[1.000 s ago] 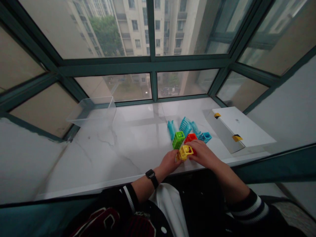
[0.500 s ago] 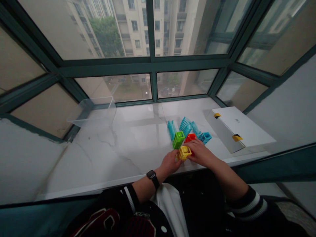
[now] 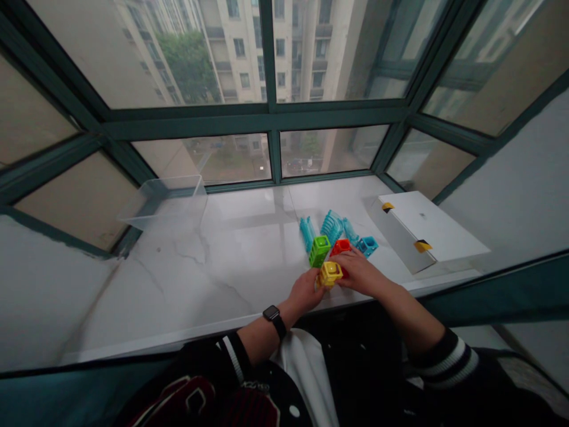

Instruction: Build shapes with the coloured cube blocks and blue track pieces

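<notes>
My left hand (image 3: 306, 290) is closed on the lower left side of a yellow toy block (image 3: 331, 273), which sits at the counter's near edge. My right hand (image 3: 360, 274) curls in from the right, its fingers across a red block (image 3: 341, 246). A bit of red also shows under those fingers, right beside the yellow block. Whether red and yellow are joined is hidden. Touching close behind my left hand stands a green block (image 3: 319, 251). Beyond are translucent blue curved track-like pieces (image 3: 332, 226), a ribbed blue piece (image 3: 306, 233) and a blue block (image 3: 367, 246).
A clear plastic bin (image 3: 163, 204) stands at the back left of the white marbled counter (image 3: 249, 237). On the right lies a white box (image 3: 433, 228) with yellow-and-black corner tabs. Green-framed windows (image 3: 186, 123) close off the back and sides.
The view has shifted slightly. Both hands stay around the yellow and red blocks, and no piece has visibly moved on the counter.
</notes>
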### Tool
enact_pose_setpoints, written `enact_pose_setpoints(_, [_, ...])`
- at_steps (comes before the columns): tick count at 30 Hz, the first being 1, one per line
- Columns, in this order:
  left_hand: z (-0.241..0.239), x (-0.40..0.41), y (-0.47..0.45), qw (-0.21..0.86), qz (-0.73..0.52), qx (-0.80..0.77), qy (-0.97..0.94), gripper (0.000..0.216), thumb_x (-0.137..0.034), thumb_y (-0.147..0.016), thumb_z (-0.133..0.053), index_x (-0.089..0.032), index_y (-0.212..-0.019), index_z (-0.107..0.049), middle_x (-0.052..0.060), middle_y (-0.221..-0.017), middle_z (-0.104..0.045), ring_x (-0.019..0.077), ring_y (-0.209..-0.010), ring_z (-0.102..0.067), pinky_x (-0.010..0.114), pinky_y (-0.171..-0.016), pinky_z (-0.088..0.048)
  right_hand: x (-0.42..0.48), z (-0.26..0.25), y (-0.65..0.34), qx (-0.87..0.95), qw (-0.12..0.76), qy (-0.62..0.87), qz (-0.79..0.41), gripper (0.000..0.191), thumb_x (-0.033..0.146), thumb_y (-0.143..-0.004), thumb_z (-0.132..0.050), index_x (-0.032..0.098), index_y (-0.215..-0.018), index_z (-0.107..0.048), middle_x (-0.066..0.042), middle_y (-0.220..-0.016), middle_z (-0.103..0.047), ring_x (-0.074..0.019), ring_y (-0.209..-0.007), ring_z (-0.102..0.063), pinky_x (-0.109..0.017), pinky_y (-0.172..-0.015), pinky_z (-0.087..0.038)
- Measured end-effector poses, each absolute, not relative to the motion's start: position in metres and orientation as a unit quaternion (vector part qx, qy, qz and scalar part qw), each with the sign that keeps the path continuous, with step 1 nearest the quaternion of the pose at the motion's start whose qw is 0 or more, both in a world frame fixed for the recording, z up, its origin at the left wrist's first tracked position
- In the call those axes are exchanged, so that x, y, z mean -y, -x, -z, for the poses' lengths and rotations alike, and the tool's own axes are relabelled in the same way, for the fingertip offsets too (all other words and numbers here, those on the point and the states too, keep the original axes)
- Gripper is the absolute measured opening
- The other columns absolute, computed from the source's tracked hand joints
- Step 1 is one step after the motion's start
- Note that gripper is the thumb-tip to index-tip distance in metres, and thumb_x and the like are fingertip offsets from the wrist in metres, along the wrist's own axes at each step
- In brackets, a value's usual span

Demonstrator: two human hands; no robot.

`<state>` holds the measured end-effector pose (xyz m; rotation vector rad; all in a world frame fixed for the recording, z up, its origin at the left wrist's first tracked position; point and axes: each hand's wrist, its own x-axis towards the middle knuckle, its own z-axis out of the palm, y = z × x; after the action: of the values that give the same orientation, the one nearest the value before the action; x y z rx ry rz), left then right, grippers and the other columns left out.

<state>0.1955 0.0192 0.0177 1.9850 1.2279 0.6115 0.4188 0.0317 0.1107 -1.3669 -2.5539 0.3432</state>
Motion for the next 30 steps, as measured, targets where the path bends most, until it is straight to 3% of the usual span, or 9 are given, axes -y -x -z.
enact_pose_setpoints(11, [-0.015,-0.019,-0.196,0.353,-0.246,-0.472,-0.769,0.044,-0.036,-0.089,-0.071,-0.022,-0.129,-0.058,0.009,-0.122,-0.072,0.0264,-0.107,-0.068,0.041,-0.095,-0.055,-0.031,-0.110,-0.418,0.862,0.113,0.474,-0.136,0.057,0.020,-0.077,-0.081,0.025,-0.131,-0.063,-0.010,-0.128,-0.072,-0.0331,-0.127,-0.063,-0.064,-0.124,-0.024])
enact_pose_setpoints(17, [0.000,-0.027,-0.171,0.339,-0.232,-0.439,-0.799,0.052,-0.034,-0.090,-0.071,-0.021,-0.138,-0.056,0.012,-0.140,-0.066,0.0288,-0.128,-0.062,0.047,-0.112,-0.048,-0.030,-0.113,-0.415,0.860,0.118,0.477,-0.139,0.057,0.018,-0.076,-0.081,0.024,-0.130,-0.063,-0.010,-0.126,-0.073,-0.0327,-0.126,-0.064,-0.064,-0.124,-0.024])
enact_pose_setpoints(25, [0.041,-0.019,-0.030,0.164,-0.257,-0.574,-0.760,0.036,-0.034,-0.099,-0.053,-0.020,-0.131,-0.061,0.013,-0.130,-0.068,0.0293,-0.127,-0.062,0.053,-0.114,-0.048,-0.030,-0.109,-0.417,0.861,0.122,0.474,-0.134,0.062,0.017,-0.076,-0.080,0.024,-0.134,-0.061,-0.011,-0.130,-0.071,-0.0331,-0.127,-0.062,-0.065,-0.125,-0.023])
enact_pose_setpoints(30, [0.053,0.010,0.014,0.109,-0.247,-0.582,-0.767,0.035,-0.030,-0.101,-0.046,-0.022,-0.130,-0.063,0.011,-0.145,-0.062,0.0292,-0.138,-0.055,0.054,-0.120,-0.044,-0.027,-0.105,-0.417,0.860,0.137,0.475,-0.123,0.063,0.018,-0.077,-0.078,0.026,-0.137,-0.061,-0.009,-0.132,-0.071,-0.0331,-0.128,-0.062,-0.066,-0.125,-0.022])
